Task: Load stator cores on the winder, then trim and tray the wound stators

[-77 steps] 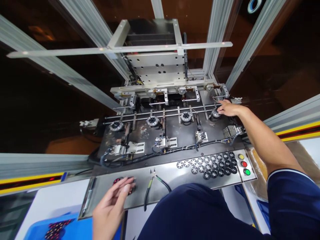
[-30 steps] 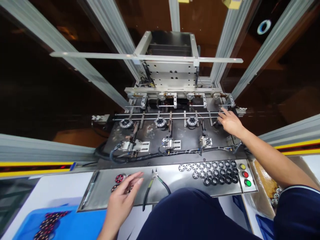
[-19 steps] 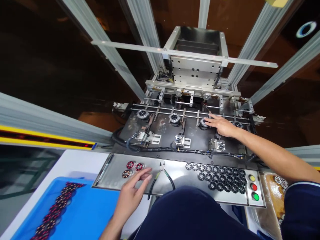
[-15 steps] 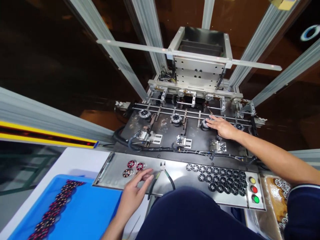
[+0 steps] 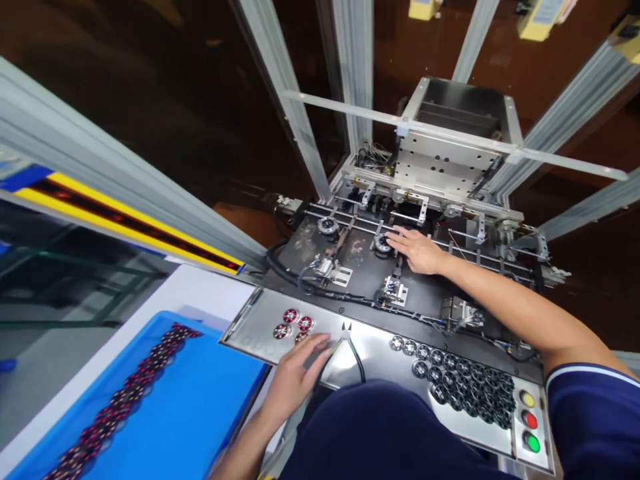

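My right hand (image 5: 419,251) reaches over the machine's dark plate with its fingers stretched out. Its fingertips touch the round part on the second fixture (image 5: 383,244) from the left. Another round fixture (image 5: 329,227) stands further left. My left hand (image 5: 299,375) is open, fingers apart and nothing visible in it, over the edge of the steel ledge (image 5: 250,319). Beside it lie side cutters (image 5: 346,335) with green and black handles, jaws pointing away from me. Several small red-and-black round parts (image 5: 291,316) sit just beyond my left fingers, one partly hidden by them.
Rows of black ring-shaped parts (image 5: 465,380) cover the ledge's right half. Yellow, red and green buttons (image 5: 531,420) are at its right end. A blue tray (image 5: 185,407) at left holds a line of red-and-black parts. A yellow-edged light barrier (image 5: 130,223) and metal posts frame the machine.
My right hand has moved left from the third fixture to the second. The camera view has shifted left. My left hand stays near the cutters.
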Tool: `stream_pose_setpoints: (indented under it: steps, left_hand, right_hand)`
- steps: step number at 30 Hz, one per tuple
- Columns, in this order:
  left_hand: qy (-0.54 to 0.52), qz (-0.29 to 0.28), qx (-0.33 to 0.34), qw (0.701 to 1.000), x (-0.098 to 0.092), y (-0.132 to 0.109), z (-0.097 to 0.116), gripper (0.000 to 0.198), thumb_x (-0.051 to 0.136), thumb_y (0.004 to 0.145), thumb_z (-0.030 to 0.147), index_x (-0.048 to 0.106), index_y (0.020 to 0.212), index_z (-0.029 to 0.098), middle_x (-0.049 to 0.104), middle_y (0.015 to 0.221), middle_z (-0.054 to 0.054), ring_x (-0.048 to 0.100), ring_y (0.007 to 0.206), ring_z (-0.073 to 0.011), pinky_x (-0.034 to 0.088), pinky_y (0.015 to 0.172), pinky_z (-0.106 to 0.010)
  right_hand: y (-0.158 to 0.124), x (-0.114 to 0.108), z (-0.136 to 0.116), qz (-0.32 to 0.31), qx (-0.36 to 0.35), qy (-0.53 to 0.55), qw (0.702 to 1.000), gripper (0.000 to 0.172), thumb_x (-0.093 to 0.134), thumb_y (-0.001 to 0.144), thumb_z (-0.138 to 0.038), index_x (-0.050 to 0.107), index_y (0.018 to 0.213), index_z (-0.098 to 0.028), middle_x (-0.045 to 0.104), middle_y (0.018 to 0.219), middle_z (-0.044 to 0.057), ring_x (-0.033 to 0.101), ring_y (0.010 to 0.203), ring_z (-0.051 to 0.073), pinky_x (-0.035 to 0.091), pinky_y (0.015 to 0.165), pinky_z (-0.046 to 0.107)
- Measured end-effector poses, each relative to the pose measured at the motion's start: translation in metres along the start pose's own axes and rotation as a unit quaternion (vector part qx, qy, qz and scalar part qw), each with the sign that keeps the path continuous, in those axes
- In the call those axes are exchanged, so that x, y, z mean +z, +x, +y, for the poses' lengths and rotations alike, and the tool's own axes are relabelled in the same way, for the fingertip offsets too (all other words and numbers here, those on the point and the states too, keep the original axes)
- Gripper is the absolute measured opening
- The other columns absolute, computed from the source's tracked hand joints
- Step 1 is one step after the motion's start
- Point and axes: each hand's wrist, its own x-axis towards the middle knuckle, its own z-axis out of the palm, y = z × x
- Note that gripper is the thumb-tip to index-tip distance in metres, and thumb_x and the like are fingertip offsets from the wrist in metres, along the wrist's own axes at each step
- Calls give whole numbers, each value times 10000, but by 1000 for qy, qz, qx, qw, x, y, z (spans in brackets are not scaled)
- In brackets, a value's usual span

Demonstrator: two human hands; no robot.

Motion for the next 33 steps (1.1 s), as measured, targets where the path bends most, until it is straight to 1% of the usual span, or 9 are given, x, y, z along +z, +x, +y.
stream_pose_setpoints:
  steps: [5, 8, 12, 15, 18, 22, 25, 29, 33]
  left_hand:
    - [11, 44, -26, 999, -15, -12, -20, 285, 629, 899, 415, 754, 1073, 226, 804, 1040, -92, 779, 888, -242, 619, 849, -339]
    - [36, 84, -10, 996, -42, 7, -24, 302, 614, 913, 438, 753, 1068, 219, 804, 1029, -88, 773, 870, -237, 614, 836, -333]
    - [136, 153, 82, 975, -83, 84, -13, 385, 515, 981, 424, 695, 1218, 180, 780, 1128, -115, 749, 959, -238, 586, 941, -379]
    - [206, 101, 144, 963, -94, 159, -7, 437, 419, 1017, 368, 648, 1317, 147, 695, 1340, -153, 647, 1234, -270, 501, 1094, -454]
    - [241, 23, 165, 956, -87, 217, -13, 413, 494, 977, 293, 642, 1344, 176, 619, 1466, -117, 513, 1404, -283, 403, 1185, -494]
    - [275, -60, 166, 945, -68, 254, -30, 552, 537, 953, 267, 490, 1492, 159, 410, 1632, -131, 284, 1548, -321, 310, 1218, -547]
    - [292, -98, 156, 939, -56, 262, -37, 646, 585, 924, 240, 412, 1541, 152, 319, 1673, -147, 220, 1567, -348, 258, 1227, -581]
    - [304, -108, 159, 933, -52, 271, -31, 610, 638, 851, 119, 537, 1452, 148, 424, 1622, -148, 289, 1546, -345, 196, 1252, -566]
    - [280, -62, 173, 942, -62, 271, -10, 514, 645, 862, 152, 601, 1371, 100, 548, 1530, -134, 369, 1511, -278, 142, 1279, -474]
  right_hand:
    - [18, 17, 2, -29, -20, 4, 999, 750, 527, 784, -39, 456, 1525, -129, 390, 1635, 149, 300, 1539, 354, 332, 1168, 581]
    - [17, 21, 4, -36, -20, 2, 999, 753, 531, 773, -33, 468, 1517, -136, 375, 1643, 142, 308, 1535, 357, 336, 1169, 583]
    - [20, 16, 2, -34, -29, -4, 999, 725, 552, 758, -28, 518, 1477, -118, 448, 1596, 173, 358, 1512, 360, 371, 1161, 569]
    - [21, -3, -1, -14, -28, -18, 999, 739, 550, 767, -33, 470, 1501, -68, 416, 1598, 238, 355, 1510, 385, 387, 1159, 580]
    - [9, -37, -11, 63, -7, -38, 997, 817, 531, 826, -63, 265, 1600, -62, 248, 1669, 255, 244, 1553, 403, 351, 1195, 604]
    - [-39, -83, -43, 215, 36, -39, 975, 899, 550, 907, -137, 61, 1652, -259, 170, 1722, 92, 218, 1570, 373, 348, 1223, 615]
    - [-95, -95, -80, 277, 105, -23, 955, 876, 597, 916, -183, 136, 1639, -363, 227, 1706, -8, 319, 1533, 378, 354, 1226, 641]
    - [-169, -69, -133, 341, 207, 29, 917, 776, 664, 880, -183, 373, 1576, -367, 460, 1596, 5, 514, 1410, 385, 414, 1198, 644]
    - [-229, -8, -174, 351, 289, 48, 889, 739, 654, 869, -189, 433, 1534, -422, 598, 1475, -16, 675, 1221, 375, 556, 1063, 652]
